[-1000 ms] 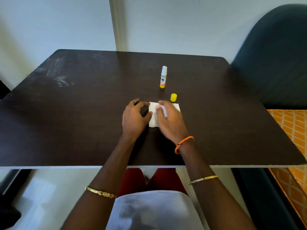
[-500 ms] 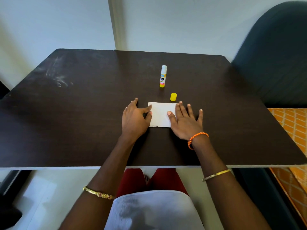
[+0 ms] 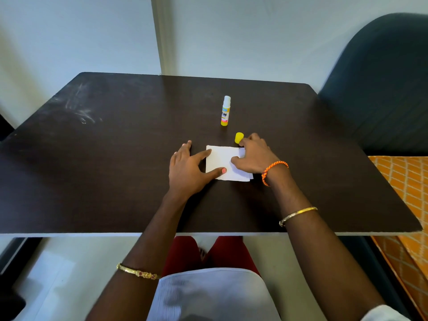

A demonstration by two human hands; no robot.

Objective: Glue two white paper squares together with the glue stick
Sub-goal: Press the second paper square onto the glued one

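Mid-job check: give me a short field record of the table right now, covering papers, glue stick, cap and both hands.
papers: white paper squares stacked flat on the dark wooden table, edges slightly offset at the near right corner
glue stick: yellow and white tube, upright, uncapped, beyond the papers
cap: small yellow plastic cap, on the table beside the papers' far right corner
left hand: flat, thumb and forefinger pressing the stack's left edge
right hand: fingers curled on the stack's right side, fingertips touching the cap; grip unclear

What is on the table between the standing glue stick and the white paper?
In the head view, only the small yellow plastic cap lies between the upright uncapped glue stick and the stacked white paper squares; the rest is bare dark wooden table.
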